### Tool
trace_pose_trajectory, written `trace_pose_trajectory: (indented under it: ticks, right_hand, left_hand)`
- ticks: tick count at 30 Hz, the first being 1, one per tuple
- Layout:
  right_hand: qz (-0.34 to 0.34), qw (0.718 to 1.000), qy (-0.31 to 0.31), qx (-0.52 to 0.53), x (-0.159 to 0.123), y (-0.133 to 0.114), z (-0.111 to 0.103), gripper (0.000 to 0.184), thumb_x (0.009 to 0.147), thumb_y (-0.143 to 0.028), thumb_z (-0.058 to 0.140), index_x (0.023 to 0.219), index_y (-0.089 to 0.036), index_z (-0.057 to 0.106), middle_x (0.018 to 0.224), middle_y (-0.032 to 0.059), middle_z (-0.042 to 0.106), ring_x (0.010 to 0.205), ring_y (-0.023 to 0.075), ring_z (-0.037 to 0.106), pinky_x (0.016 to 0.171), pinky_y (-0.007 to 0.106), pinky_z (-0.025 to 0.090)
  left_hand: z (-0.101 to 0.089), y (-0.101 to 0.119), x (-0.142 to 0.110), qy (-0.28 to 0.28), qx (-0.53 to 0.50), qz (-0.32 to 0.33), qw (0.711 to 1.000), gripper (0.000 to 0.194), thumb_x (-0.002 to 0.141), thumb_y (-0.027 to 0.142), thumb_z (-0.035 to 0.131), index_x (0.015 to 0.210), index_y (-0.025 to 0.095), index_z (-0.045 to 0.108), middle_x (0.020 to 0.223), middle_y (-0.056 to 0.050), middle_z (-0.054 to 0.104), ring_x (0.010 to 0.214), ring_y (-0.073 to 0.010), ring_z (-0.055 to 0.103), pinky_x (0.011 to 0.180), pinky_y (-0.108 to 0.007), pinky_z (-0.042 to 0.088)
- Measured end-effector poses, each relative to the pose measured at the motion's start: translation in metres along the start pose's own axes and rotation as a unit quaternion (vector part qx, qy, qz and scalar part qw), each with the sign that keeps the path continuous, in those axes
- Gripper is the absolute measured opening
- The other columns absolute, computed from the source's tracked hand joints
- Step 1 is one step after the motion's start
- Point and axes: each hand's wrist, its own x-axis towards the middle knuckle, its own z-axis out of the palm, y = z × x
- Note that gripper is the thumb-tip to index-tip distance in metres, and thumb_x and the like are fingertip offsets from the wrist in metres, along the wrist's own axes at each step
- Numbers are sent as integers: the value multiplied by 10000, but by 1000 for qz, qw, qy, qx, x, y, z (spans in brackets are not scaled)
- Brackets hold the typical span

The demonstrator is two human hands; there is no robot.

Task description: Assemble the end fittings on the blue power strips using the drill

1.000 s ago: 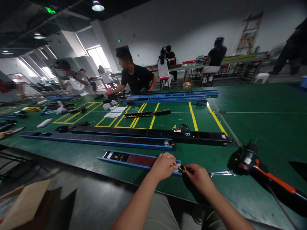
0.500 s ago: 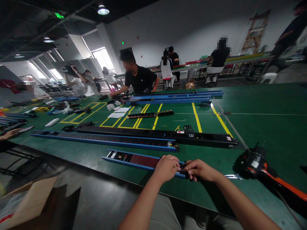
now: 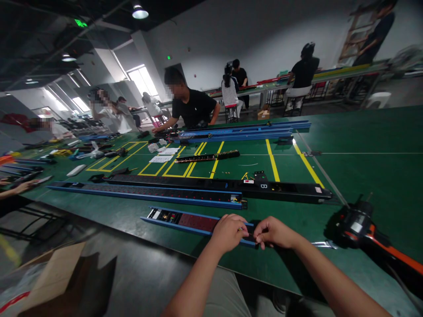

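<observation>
One short blue rail [image 3: 198, 221] is seen at lower centre, two paper sheets [image 3: 161, 159] near the centre; one power drill [image 3: 358, 224] and one wrench [image 3: 324, 244] are shown at lower right.

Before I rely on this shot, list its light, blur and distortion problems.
Head view: glare bleaches the window; head view: dark shadow falls on the green table below the right hand; head view: detail between it and the left hand is too soft to read; head view: the power drill seems stretched by the lens.
</observation>
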Motion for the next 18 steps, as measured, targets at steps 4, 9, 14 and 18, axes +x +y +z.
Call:
trace_pose_trajectory:
  ticks: [4, 9, 14, 18]
  right_hand:
    - [2, 999, 47, 19, 1, 6, 8, 336, 647, -420, 737, 728, -109, 638, 607, 28, 652, 517, 125, 609, 447, 202, 442]
    - [-16, 993, 120, 19, 3, 16, 19, 335, 698, -447, 688, 711, -135, 568, 561, 10, 635, 501, 130, 608, 453, 213, 451]
    - [-26, 976, 217, -3, 2, 24, 32, 299, 735, -455, 629, 698, -175, 531, 522, -3, 625, 466, 141, 593, 448, 234, 454]
    - [-26, 951, 299, -68, 0, 25, 42, 258, 774, -436, 576, 695, -192, 548, 545, 6, 638, 470, 151, 596, 459, 238, 444]
  left_hand:
    - [1, -1, 0, 1, -12, -7, 1000, 104, 817, 262, 605, 766, 231, 689, 1053, 4, 667, 1017, -178, 562, 912, -328, 383]
    - [2, -5, 1, 26, -56, 2, 998, 83, 792, 191, 624, 746, 225, 683, 1029, 24, 670, 994, -152, 571, 899, -296, 401]
    - [2, -6, 1, 28, -84, 6, 996, 88, 799, 207, 613, 758, 214, 691, 1040, -16, 668, 1008, -181, 570, 919, -332, 407]
    - [3, -5, 1, 34, -88, 4, 996, 62, 789, 226, 635, 757, 212, 686, 1037, -18, 668, 1008, -186, 568, 925, -340, 407]
